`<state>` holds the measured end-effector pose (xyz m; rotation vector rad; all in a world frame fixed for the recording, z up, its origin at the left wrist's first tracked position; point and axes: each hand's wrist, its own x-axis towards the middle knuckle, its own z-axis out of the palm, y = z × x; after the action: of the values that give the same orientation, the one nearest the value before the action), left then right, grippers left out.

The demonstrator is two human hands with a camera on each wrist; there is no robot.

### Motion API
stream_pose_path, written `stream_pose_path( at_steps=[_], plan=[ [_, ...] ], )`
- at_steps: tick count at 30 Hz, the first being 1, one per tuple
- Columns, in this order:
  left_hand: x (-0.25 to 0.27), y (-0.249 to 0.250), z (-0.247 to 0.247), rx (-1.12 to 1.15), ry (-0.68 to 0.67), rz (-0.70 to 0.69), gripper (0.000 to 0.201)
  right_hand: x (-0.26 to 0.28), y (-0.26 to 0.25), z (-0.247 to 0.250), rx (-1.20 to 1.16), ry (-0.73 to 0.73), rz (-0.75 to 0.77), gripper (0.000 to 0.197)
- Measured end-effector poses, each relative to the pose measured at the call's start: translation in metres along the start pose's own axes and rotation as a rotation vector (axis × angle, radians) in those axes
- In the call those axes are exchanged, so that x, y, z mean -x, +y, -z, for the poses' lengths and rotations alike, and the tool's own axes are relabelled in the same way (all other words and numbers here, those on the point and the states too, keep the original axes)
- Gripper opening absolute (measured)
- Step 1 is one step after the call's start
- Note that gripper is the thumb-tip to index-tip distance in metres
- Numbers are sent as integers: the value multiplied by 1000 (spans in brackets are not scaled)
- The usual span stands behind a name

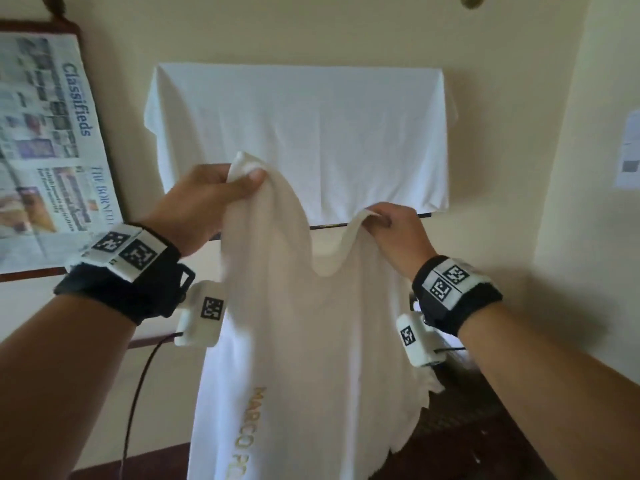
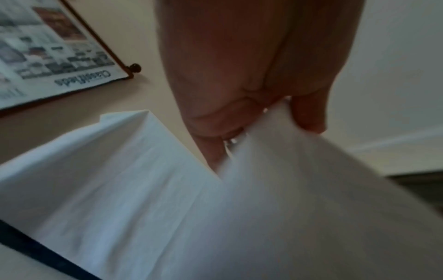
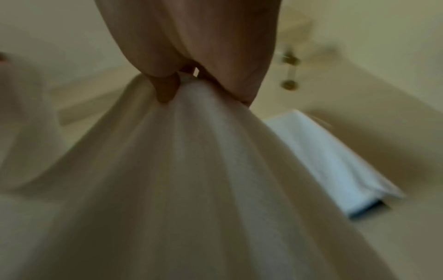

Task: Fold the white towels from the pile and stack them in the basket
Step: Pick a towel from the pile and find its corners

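Observation:
A white towel (image 1: 304,341) with gold lettering hangs in the air in front of me, held by its top edge. My left hand (image 1: 239,181) pinches the upper left corner, thumb on top. My right hand (image 1: 379,220) pinches the upper right corner, a little lower, so the edge sags between them. In the left wrist view the left hand (image 2: 258,121) grips the towel (image 2: 287,208) between thumb and fingers. In the right wrist view the right hand (image 3: 187,83) bunches the towel (image 3: 191,189) into pleats. No basket and no pile is in view.
A white sheet (image 1: 301,133) drapes over a flat dark-edged thing on the cream wall behind the towel. A framed newspaper (image 1: 45,143) hangs at the left. A paper (image 1: 628,150) is stuck on the right wall. Dark patterned carpet (image 1: 467,427) lies below.

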<state>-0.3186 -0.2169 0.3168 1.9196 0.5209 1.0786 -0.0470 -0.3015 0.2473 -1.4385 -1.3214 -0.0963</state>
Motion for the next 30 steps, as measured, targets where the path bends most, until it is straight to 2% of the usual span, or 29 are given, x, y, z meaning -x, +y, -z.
stream_pose_path(
  at_steps=[3,4,7,10,13,16,18,20,22,24,28,30],
  plan=[
    [7,-17,-22,14,-79,-14,41,-15,-41,-10,-104,-54,247,9],
    [8,-23,-30,33,-69,-7,40,-18,-49,-13,-134,-59,276,12],
    [11,-40,-55,151,-96,48,42,-23,-54,-24,-163,-45,275,34],
    [13,-53,-71,153,-112,51,46,-21,-43,-31,-183,-90,206,38],
    [11,-54,-75,63,5,32,44,-12,-19,-37,-248,-265,154,30],
    [8,-50,-69,22,111,20,38,7,27,-54,-76,-448,75,35],
    [11,-47,-56,53,176,36,33,27,71,-65,68,-526,-85,40],
    [22,-46,-35,103,248,86,34,44,111,-70,98,-511,-247,40],
    [37,-50,-13,112,274,142,38,47,123,-72,3,-387,-335,36],
    [54,-59,-1,113,267,201,41,36,103,-81,-74,-297,-252,28],
    [74,-81,8,144,308,231,39,16,7,-111,-168,-305,193,9],
    [79,-91,13,175,314,231,41,11,-41,-128,-183,-295,324,3]
  ],
)
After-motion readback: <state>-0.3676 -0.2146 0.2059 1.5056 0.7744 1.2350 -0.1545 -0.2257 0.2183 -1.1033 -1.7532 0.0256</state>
